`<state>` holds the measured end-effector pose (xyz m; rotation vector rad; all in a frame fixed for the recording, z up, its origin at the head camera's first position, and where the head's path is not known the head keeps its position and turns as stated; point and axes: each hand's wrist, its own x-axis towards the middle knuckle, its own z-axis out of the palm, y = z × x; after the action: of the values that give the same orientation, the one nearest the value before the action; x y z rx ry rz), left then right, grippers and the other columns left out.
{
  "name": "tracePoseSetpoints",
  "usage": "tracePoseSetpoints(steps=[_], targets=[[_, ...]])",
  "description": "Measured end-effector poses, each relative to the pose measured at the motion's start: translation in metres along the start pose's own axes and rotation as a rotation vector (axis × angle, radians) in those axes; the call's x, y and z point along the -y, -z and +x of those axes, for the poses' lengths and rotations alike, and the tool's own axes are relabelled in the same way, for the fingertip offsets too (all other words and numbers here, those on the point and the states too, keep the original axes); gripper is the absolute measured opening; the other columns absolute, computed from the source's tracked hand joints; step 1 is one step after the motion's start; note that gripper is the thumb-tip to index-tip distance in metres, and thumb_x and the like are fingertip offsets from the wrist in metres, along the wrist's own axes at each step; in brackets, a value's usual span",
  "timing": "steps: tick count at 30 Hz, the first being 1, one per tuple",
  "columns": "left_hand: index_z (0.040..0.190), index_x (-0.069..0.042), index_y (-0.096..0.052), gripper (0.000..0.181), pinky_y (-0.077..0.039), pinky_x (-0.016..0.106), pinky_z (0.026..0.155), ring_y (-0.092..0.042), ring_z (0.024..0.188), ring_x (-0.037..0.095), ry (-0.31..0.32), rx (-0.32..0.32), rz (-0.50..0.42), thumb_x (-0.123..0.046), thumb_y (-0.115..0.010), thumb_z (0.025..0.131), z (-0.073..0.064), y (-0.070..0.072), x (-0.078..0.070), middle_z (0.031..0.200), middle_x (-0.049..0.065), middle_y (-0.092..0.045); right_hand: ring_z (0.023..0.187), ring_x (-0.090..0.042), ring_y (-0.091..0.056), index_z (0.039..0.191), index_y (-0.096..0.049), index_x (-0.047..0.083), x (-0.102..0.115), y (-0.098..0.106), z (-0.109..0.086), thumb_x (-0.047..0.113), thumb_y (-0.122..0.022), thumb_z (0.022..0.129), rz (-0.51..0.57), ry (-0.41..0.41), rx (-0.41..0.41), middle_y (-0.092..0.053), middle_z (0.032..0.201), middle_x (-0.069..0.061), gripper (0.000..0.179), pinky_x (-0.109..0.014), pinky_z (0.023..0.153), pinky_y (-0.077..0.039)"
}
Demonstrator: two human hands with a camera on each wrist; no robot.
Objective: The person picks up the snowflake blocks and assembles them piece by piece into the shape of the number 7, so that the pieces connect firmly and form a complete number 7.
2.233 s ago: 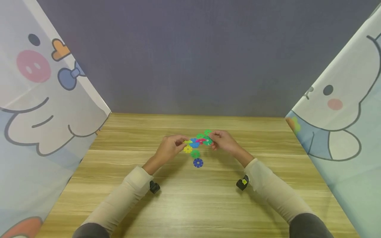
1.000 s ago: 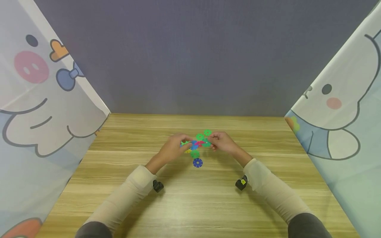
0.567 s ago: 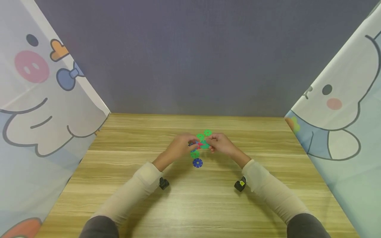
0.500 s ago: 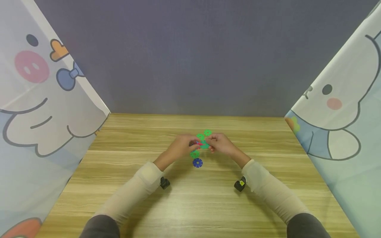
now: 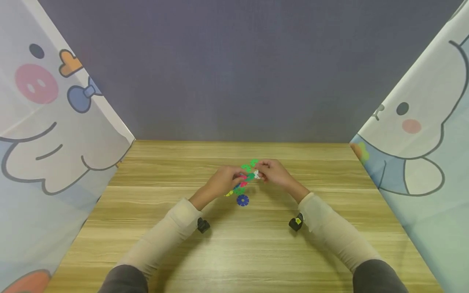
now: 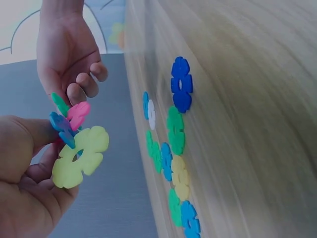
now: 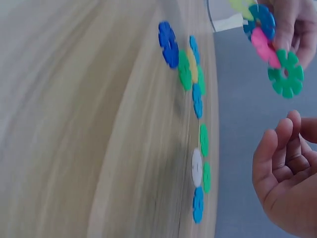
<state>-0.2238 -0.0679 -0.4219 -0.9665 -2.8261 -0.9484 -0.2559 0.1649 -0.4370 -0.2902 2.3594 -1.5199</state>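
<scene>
My left hand (image 5: pixel 221 182) pinches a short chain of interlocking flower-shaped plastic discs, held above the table. In the left wrist view the chain runs from a yellow disc (image 6: pixel 69 173) through a blue disc (image 6: pixel 62 128) and a pink disc (image 6: pixel 79 115) to a green disc (image 6: pixel 59 104). Part of the blue disc is hidden by the thumb. My right hand (image 5: pixel 275 173) is just beside the chain's green end, fingers loosely bent with nothing between them. The right wrist view shows a gap between those fingertips and the green disc (image 7: pixel 292 67).
Several loose discs lie on the wooden table (image 5: pixel 234 252) under and around the hands. Among them are a dark blue disc (image 7: pixel 168 44) nearest me, a white disc (image 7: pixel 196 168) and green ones. A grey panel (image 5: pixel 234 81) stands behind, with cartoon-printed cloths (image 5: pixel 88 134) at both sides.
My left hand has moved right and turned the chain, bringing its yellow end nearer me. My right hand has let go of the green disc and drawn slightly back, uncovering the white disc.
</scene>
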Motion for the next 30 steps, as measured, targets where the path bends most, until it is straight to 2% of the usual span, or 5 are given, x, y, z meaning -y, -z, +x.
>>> tracePoseSetpoints(steps=[10, 20, 24, 27, 30], targets=[[0.120, -0.010, -0.073, 0.023, -0.061, 0.025, 0.076, -0.073, 0.088, 0.016, 0.066, 0.021, -0.066, -0.013, -0.069, 0.097, -0.008, 0.001, 0.004, 0.103, 0.006, -0.077, 0.071, -0.022, -0.059, 0.121, -0.065, 0.000, -0.012, 0.012, 0.008, 0.024, -0.055, 0.106, -0.210, 0.057, -0.061, -0.066, 0.091, -0.021, 0.030, -0.026, 0.061, -0.052], [0.121, -0.004, -0.072, 0.026, -0.056, 0.020, 0.063, -0.068, 0.074, 0.010, 0.102, 0.032, -0.181, -0.013, -0.069, 0.097, -0.014, 0.001, 0.010, 0.097, 0.008, -0.078, 0.063, -0.014, -0.058, 0.126, -0.065, 0.001, -0.031, 0.019, 0.019, 0.018, -0.056, 0.103, -0.506, 0.083, -0.073, -0.074, 0.095, -0.014, 0.030, -0.028, 0.060, -0.051], [0.124, -0.005, -0.071, 0.028, -0.054, 0.020, 0.062, -0.069, 0.081, 0.009, 0.150, 0.065, -0.196, -0.016, -0.067, 0.099, -0.016, 0.000, 0.014, 0.101, 0.007, -0.078, 0.075, -0.023, -0.067, 0.131, -0.061, -0.001, -0.034, 0.019, 0.022, 0.020, -0.057, 0.104, -0.615, 0.056, -0.073, -0.077, 0.099, -0.015, 0.035, -0.041, 0.079, -0.059], [0.125, -0.006, -0.070, 0.028, -0.054, 0.021, 0.061, -0.070, 0.080, 0.009, 0.168, 0.083, -0.210, -0.017, -0.066, 0.100, -0.017, 0.000, 0.016, 0.104, 0.008, -0.078, 0.103, -0.036, -0.070, 0.134, -0.060, -0.003, -0.034, 0.018, 0.023, 0.022, -0.057, 0.104, -0.710, 0.044, -0.077, -0.074, 0.115, -0.020, 0.039, -0.053, 0.100, -0.055], [0.126, -0.006, -0.070, 0.027, -0.055, 0.022, 0.061, -0.069, 0.076, 0.009, 0.173, 0.092, -0.223, -0.016, -0.065, 0.101, -0.018, 0.001, 0.018, 0.104, 0.009, -0.078, 0.117, -0.041, -0.064, 0.129, -0.062, -0.004, -0.035, 0.018, 0.025, 0.022, -0.058, 0.103, -0.775, 0.039, -0.082, -0.070, 0.124, -0.022, 0.037, -0.056, 0.106, -0.050]])
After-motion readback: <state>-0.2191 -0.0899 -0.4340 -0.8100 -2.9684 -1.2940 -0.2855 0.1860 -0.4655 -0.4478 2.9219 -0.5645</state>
